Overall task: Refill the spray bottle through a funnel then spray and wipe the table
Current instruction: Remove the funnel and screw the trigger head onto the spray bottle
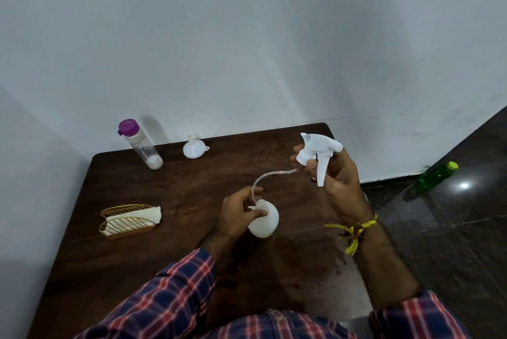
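- I see the white spray bottle (264, 222) standing on the dark wooden table (170, 250), roughly at its middle, with its neck uncapped.
- My left hand (237, 215) has its fingers curled round the bottle's neck and shoulder, gripping it.
- The spray head (319, 153) is off the bottle, up and to the right of it; my right hand (338, 179) has fingers and thumb clamped on its collar, trigger hanging down.
- The clear dip tube (267, 176) curves from the head down into the bottle's mouth.
- Beyond the bottle, at the far table edge, the white funnel (193, 148) sits spout up.
- Left of the funnel stands a clear bottle with a purple cap (140, 143).
- Left of the spray bottle, a gold wire napkin holder (130, 219) holds white napkins.
- Far right of the bottle, off the table, a green bottle (436, 175) stands on the floor.
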Tool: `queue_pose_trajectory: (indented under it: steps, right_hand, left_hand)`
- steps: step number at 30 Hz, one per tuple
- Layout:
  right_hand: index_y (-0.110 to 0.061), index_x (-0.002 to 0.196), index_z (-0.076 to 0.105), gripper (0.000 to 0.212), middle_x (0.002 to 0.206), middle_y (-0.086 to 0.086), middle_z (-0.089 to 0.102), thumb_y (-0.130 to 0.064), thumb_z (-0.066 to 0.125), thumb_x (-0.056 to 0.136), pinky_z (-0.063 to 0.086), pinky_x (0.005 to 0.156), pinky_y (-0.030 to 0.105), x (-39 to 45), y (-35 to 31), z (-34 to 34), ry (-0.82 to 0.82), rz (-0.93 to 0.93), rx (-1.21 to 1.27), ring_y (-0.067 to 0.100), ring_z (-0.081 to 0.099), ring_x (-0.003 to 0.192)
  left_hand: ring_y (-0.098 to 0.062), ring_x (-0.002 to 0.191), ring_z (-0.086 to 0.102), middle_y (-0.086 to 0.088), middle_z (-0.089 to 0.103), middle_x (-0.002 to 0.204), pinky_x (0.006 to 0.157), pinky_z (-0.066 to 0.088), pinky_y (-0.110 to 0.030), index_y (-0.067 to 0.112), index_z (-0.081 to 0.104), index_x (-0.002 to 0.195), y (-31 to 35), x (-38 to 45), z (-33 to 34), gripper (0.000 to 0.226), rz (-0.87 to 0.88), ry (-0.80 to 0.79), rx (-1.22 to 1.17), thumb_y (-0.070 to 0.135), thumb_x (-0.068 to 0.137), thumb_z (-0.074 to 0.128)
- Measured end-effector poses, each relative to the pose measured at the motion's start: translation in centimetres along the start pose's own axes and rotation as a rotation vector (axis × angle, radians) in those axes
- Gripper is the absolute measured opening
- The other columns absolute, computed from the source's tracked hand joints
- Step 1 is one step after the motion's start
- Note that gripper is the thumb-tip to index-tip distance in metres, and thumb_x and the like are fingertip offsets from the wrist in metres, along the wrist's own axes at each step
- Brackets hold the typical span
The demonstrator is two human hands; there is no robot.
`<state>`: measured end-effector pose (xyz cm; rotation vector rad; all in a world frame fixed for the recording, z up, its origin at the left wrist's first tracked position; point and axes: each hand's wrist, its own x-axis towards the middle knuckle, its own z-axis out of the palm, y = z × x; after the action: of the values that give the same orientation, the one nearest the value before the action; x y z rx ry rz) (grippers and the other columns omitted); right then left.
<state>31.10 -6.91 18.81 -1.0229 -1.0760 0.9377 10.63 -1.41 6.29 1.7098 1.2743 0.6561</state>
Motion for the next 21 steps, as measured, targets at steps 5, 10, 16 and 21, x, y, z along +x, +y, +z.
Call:
queue_pose_trajectory:
  steps: [5, 10, 16, 21]
  right_hand:
    - [-0.002, 0.132, 0.051, 0.04, 0.117, 0.012, 0.069, -0.003, 0.059, 0.093, 0.055, 0.095, 0.041, 0.1, -0.3, -0.7, 0.013, 0.049, -0.063, 0.03, 0.068, 0.107]
    - [0.002, 0.131, 0.049, 0.04, 0.118, 0.021, 0.065, 0.01, 0.056, 0.092, 0.055, 0.092, 0.029, 0.6, 0.2, 0.7, -0.089, 0.042, -0.124, 0.028, 0.066, 0.109]
    - [-0.004, 0.125, 0.052, 0.039, 0.114, 0.018, 0.067, 0.008, 0.06, 0.09, 0.056, 0.093, 0.045, -0.4, 6.9, 2.8, -0.126, 0.198, -0.167, 0.031, 0.068, 0.105]
    - [-0.016, 0.113, 0.055, 0.031, 0.106, 0.005, 0.07, -0.003, 0.065, 0.086, 0.057, 0.087, 0.049, -2.6, 11.1, 3.3, -0.105, 0.206, -0.319, 0.022, 0.069, 0.101]
  left_hand:
    - [-0.01, 0.113, 0.059, 0.005, 0.063, 0.127, 0.093, 0.054, -0.035, 0.02, 0.062, 0.127, -0.9, -0.1, 0.4, 0.042, 0.112, -0.071, 0.26, 0.035, 0.088, 0.068]
    - [-0.016, 0.123, 0.051, 0.0, 0.054, 0.136, 0.103, 0.046, -0.037, 0.016, 0.05, 0.138, -1.0, -0.2, 1.6, 0.047, 0.138, -0.109, 0.38, 0.034, 0.095, 0.057]
    - [-0.006, 0.112, 0.06, 0.011, 0.063, 0.126, 0.087, 0.051, -0.015, 0.02, 0.061, 0.13, -1.6, -0.2, 1.3, 0.051, 0.008, -0.013, 0.113, 0.029, 0.082, 0.076]
    - [-0.007, 0.104, 0.064, 0.009, 0.071, 0.112, 0.084, 0.052, -0.017, 0.021, 0.071, 0.116, -2.0, -0.1, 1.7, 0.042, -0.107, 0.011, 0.03, 0.024, 0.075, 0.081]
